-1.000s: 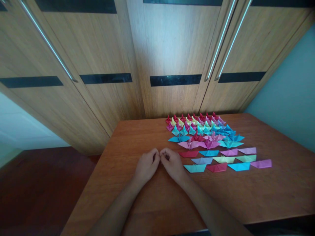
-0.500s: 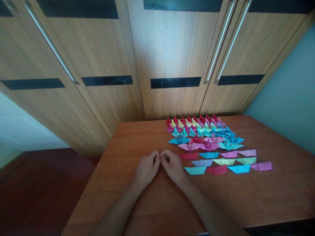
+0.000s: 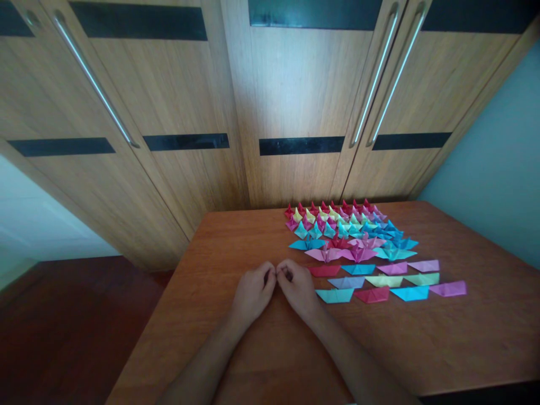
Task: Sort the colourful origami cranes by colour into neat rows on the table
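Observation:
My left hand (image 3: 253,293) and my right hand (image 3: 298,287) meet above the table, fingers curled and thumbs pressed to the fingertips. Both are closed, and whatever is between them, if anything, is too small or hidden to make out. Just right of my right hand lie folded paper boats, among them a red one (image 3: 324,271), a turquoise one (image 3: 334,295) and a blue-grey one (image 3: 346,282). Behind these stand rows of folded paper cranes, such as a blue one (image 3: 307,243) and a pink one (image 3: 325,255).
The brown wooden table (image 3: 202,315) reaches back to a wooden wardrobe (image 3: 295,84) with long metal handles. At the right is a pale blue wall (image 3: 493,152). A dark reddish floor (image 3: 76,320) shows past the table's left edge.
The view has shifted slightly, so everything sits a little lower in the picture. My hands keep almost the same pose, fingertips together. The paper pieces have not moved on the table.

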Demonstrator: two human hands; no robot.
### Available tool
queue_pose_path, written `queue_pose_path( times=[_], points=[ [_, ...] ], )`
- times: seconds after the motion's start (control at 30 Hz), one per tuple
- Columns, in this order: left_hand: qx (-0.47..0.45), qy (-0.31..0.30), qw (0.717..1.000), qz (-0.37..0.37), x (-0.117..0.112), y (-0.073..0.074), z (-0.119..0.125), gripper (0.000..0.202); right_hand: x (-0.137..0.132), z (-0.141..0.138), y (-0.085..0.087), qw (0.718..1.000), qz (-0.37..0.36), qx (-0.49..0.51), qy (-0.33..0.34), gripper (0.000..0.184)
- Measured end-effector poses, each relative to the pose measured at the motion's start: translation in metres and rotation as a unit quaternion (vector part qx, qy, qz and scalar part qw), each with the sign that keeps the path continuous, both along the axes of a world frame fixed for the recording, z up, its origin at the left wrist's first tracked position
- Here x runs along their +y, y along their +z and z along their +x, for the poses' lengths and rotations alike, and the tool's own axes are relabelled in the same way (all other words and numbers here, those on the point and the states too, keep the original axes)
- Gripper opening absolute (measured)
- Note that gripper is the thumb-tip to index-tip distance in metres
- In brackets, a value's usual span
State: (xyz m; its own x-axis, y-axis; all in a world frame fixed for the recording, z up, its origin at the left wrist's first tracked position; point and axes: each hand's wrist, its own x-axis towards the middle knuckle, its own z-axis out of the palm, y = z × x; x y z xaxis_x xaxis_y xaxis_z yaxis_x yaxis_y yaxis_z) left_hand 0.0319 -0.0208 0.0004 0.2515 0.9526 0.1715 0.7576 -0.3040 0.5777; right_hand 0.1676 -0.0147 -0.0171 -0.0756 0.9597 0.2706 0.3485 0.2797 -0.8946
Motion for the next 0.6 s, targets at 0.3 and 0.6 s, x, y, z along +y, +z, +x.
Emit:
queue_pose_path(
  times=[0.3,0.6],
  points=[
    [0.003,-0.007,1.000,-0.002,-0.0006,-0.0002,0.0000,0.022,0.0011,-0.0006,-0.0022,1.000,0.004,-0.008,-0.011,0.015],
    [0.014,-0.009,1.000,-0.012,-0.0018,0.0012,0.0013,0.019,0.0005,0.0008,-0.0012,1.000,0.003,-0.009,-0.012,0.015]
  ],
)
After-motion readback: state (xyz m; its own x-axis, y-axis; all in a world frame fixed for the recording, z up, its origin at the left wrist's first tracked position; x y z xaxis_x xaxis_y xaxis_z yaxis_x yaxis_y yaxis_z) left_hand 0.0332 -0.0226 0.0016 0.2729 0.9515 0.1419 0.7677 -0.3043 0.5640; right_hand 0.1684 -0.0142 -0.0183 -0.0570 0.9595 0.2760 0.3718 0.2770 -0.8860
